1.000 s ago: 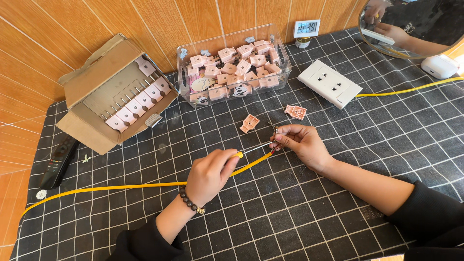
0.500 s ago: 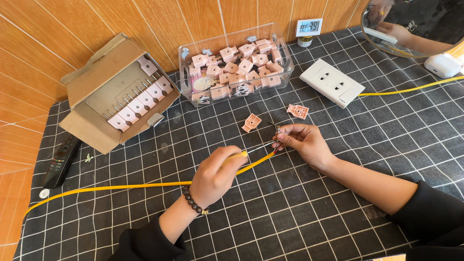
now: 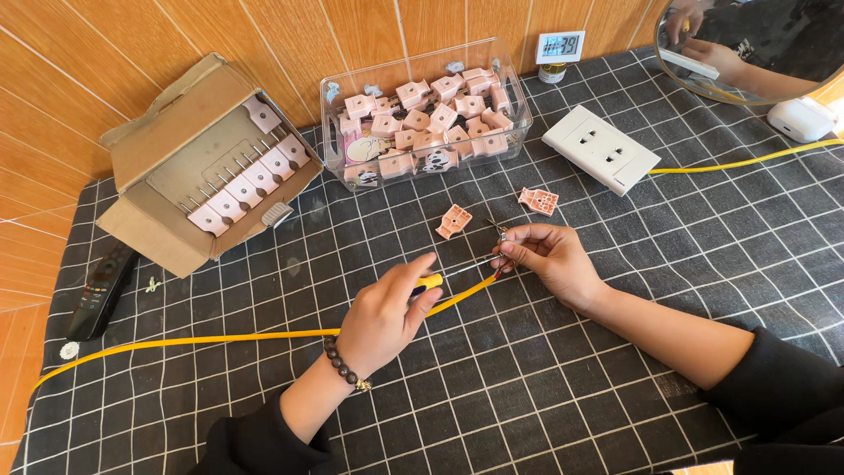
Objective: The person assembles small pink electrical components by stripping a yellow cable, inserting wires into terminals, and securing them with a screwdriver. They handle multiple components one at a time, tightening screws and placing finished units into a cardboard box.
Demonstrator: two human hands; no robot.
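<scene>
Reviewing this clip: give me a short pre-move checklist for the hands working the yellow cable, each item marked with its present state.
1. Left hand grips the yellow-handled tool: ok.
2. Right hand pinches the cable end: ok.
3. Tool tip meets the cable end at the right fingers: cannot tell, too small.
4. Yellow cable lies flat on the mat, no loops: ok.
5. Two loose pink pieces lie clear of both hands: ok.
6. Wires at the cable end are stripped: cannot tell.
</scene>
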